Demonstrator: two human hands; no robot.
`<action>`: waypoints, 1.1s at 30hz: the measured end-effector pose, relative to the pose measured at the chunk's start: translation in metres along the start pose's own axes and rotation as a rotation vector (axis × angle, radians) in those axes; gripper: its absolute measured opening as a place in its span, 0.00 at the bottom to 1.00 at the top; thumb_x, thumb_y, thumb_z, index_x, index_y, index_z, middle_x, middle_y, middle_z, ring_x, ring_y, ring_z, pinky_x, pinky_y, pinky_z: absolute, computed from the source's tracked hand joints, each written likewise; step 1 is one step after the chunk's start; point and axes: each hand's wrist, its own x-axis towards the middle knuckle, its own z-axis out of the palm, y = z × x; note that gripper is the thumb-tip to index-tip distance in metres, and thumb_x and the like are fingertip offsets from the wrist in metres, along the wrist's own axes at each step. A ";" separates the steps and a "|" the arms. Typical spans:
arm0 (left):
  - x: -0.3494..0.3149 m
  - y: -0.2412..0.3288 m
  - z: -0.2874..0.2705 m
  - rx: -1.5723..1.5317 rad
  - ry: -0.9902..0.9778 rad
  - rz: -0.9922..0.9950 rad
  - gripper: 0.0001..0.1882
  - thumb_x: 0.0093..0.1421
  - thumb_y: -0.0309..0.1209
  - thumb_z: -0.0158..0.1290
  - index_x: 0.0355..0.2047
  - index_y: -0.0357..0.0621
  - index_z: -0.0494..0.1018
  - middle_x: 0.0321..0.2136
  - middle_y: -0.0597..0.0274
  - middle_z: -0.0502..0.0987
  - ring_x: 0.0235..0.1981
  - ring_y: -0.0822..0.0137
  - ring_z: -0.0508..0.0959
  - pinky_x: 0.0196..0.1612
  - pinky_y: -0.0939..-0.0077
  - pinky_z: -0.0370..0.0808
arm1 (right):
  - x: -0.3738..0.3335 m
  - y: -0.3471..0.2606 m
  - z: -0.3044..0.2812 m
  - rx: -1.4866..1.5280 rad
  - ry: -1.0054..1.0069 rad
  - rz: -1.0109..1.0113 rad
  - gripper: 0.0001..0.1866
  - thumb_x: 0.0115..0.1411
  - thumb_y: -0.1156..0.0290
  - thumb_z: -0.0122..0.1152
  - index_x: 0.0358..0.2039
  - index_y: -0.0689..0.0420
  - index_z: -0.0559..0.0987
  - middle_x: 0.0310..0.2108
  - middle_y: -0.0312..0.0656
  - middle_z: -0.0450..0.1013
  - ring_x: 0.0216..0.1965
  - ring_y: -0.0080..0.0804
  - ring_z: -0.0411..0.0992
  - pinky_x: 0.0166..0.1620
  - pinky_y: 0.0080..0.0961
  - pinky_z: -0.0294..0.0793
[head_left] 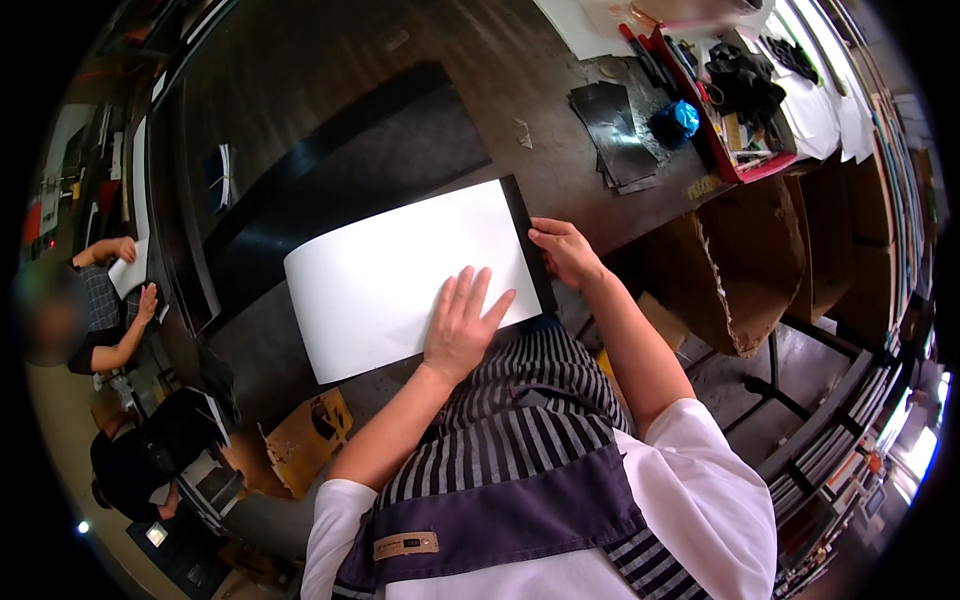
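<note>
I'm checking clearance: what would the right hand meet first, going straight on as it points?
The right hand, at the black border, would likely meet the white sheet first beyond that, though depth is unclear.

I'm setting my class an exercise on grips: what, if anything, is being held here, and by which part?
The right hand holds the black sheet by its right edge; the left hand lies flat on the white paper, gripping nothing.

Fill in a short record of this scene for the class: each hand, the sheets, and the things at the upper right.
Left hand: spread flat on the white sheet
Right hand: holding the right edge of the black sheet
Layers: white sheet over black sheet
Upper right: dark cards, shiny blue object, open red box
</note>
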 end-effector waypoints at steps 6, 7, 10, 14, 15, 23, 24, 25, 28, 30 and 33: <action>-0.052 -0.054 -0.131 -0.019 0.481 -0.599 0.16 0.65 0.31 0.46 0.49 0.34 0.73 0.49 0.47 0.74 0.50 0.56 0.73 0.54 0.61 0.70 | 0.018 0.028 -0.002 -0.159 0.295 -0.369 0.16 0.64 0.69 0.54 0.49 0.66 0.74 0.39 0.42 0.76 0.41 0.29 0.72 0.48 0.24 0.69; -0.081 -0.074 -0.150 -0.034 0.606 -0.941 0.19 0.67 0.35 0.47 0.47 0.28 0.73 0.46 0.47 0.76 0.43 0.63 0.77 0.47 0.67 0.74 | 0.020 0.028 -0.005 -0.194 0.321 -0.438 0.16 0.64 0.70 0.55 0.48 0.66 0.74 0.38 0.42 0.77 0.40 0.29 0.73 0.46 0.23 0.69; -0.182 -0.156 -0.169 -0.249 1.293 -1.169 0.19 0.59 0.28 0.58 0.45 0.24 0.70 0.41 0.50 0.77 0.33 0.68 0.76 0.36 0.75 0.75 | 0.027 0.017 -0.009 -0.395 0.527 -0.559 0.12 0.61 0.71 0.58 0.43 0.64 0.75 0.33 0.47 0.78 0.33 0.28 0.74 0.38 0.24 0.71; -0.289 -0.193 -0.095 -0.534 1.340 -1.602 0.22 0.55 0.22 0.60 0.49 0.34 0.67 0.44 0.57 0.75 0.37 0.69 0.76 0.30 0.76 0.74 | 0.027 -0.011 -0.001 -0.630 0.751 -0.724 0.08 0.59 0.72 0.59 0.38 0.60 0.75 0.29 0.48 0.75 0.28 0.40 0.74 0.34 0.29 0.72; -0.320 -0.201 -0.065 -0.617 1.376 -1.620 0.26 0.54 0.22 0.61 0.51 0.35 0.65 0.43 0.58 0.75 0.36 0.69 0.76 0.29 0.78 0.74 | 0.033 -0.013 -0.003 -0.690 0.783 -0.797 0.08 0.59 0.72 0.59 0.38 0.59 0.75 0.30 0.48 0.75 0.28 0.42 0.74 0.34 0.31 0.72; -0.315 -0.197 0.036 0.245 0.547 -1.263 0.27 0.56 0.34 0.58 0.55 0.40 0.64 0.54 0.44 0.64 0.56 0.45 0.64 0.58 0.53 0.62 | -0.013 0.012 0.034 -1.358 0.864 -0.919 0.18 0.51 0.74 0.60 0.45 0.52 0.75 0.42 0.43 0.68 0.45 0.43 0.66 0.44 0.38 0.67; -0.297 -0.191 0.040 0.105 0.481 -1.082 0.26 0.57 0.35 0.56 0.55 0.44 0.64 0.56 0.47 0.62 0.58 0.46 0.62 0.58 0.53 0.61 | -0.016 0.022 0.038 -1.406 0.824 -0.846 0.19 0.51 0.72 0.61 0.45 0.52 0.76 0.42 0.41 0.68 0.46 0.43 0.66 0.47 0.38 0.67; -0.276 -0.180 0.042 0.031 0.403 -1.108 0.26 0.58 0.35 0.55 0.56 0.44 0.64 0.58 0.48 0.61 0.59 0.46 0.61 0.59 0.53 0.61 | -0.017 0.026 0.044 -1.388 0.850 -0.843 0.19 0.51 0.71 0.61 0.45 0.52 0.76 0.42 0.41 0.68 0.47 0.42 0.65 0.48 0.38 0.67; -0.251 -0.177 0.045 -0.010 0.298 -1.170 0.28 0.59 0.38 0.54 0.58 0.45 0.62 0.61 0.46 0.57 0.60 0.45 0.60 0.59 0.52 0.60 | -0.016 0.021 0.036 -1.270 0.772 -0.789 0.17 0.51 0.69 0.63 0.43 0.53 0.78 0.43 0.39 0.69 0.50 0.40 0.65 0.51 0.37 0.66; -0.257 -0.184 0.055 0.023 0.309 -1.201 0.29 0.58 0.37 0.54 0.58 0.42 0.61 0.60 0.44 0.57 0.60 0.44 0.60 0.59 0.51 0.60 | -0.015 0.003 0.013 -0.819 0.720 -0.749 0.16 0.51 0.70 0.65 0.41 0.55 0.79 0.38 0.44 0.74 0.38 0.41 0.72 0.44 0.34 0.72; -0.229 -0.170 0.032 0.057 0.353 -1.156 0.29 0.56 0.32 0.55 0.57 0.39 0.61 0.60 0.44 0.57 0.60 0.43 0.59 0.60 0.51 0.58 | -0.001 -0.022 -0.062 -0.795 1.080 -0.812 0.14 0.50 0.69 0.67 0.37 0.57 0.76 0.33 0.46 0.74 0.32 0.43 0.73 0.38 0.34 0.72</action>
